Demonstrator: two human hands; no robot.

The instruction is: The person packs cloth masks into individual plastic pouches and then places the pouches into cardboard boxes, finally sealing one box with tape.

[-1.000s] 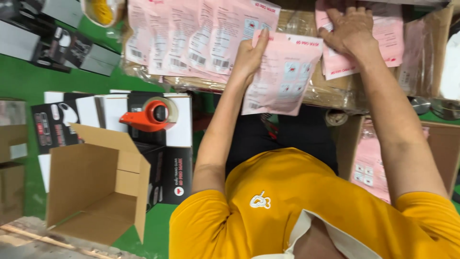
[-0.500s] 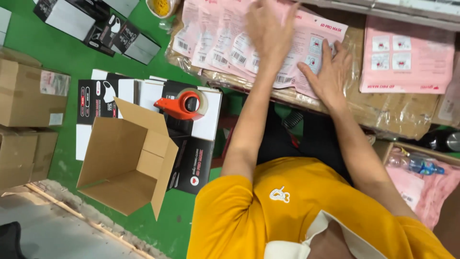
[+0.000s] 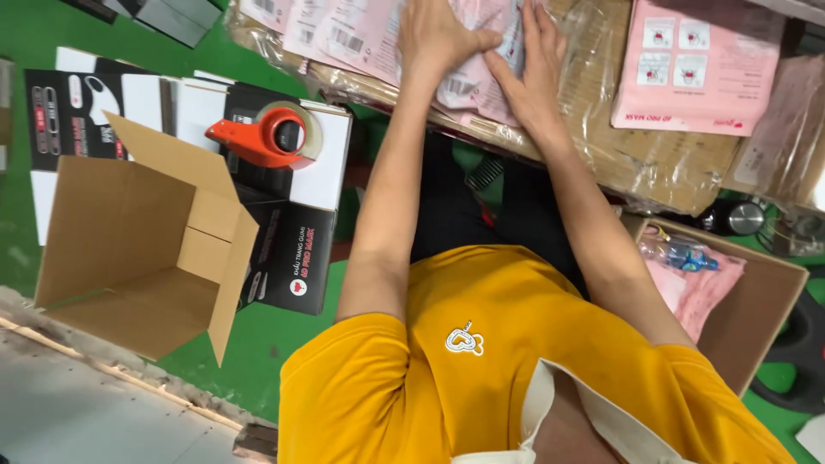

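Both my arms reach forward over my yellow shirt to a pile of pink printed packets (image 3: 361, 34). The pile lies on a plastic-wrapped brown bundle (image 3: 636, 163). My left hand (image 3: 443, 34) rests on top of the pile with its fingers curled over one pink packet (image 3: 468, 86). My right hand (image 3: 537, 73) lies flat beside it, fingers straight, pressing the same packet's right side. The two hands touch at the fingertips.
An open empty cardboard box (image 3: 129, 249) lies on its side on the green floor at the left. A red tape dispenser (image 3: 266, 137) sits on black-and-white product boxes (image 3: 296, 258). Another pink packet (image 3: 687, 69) lies at the upper right. A carton with pink bags (image 3: 756, 292) stands at the right.
My left hand has brought the packet it held down onto the pile. My right hand has slid left to meet it. The view has shifted to the right.
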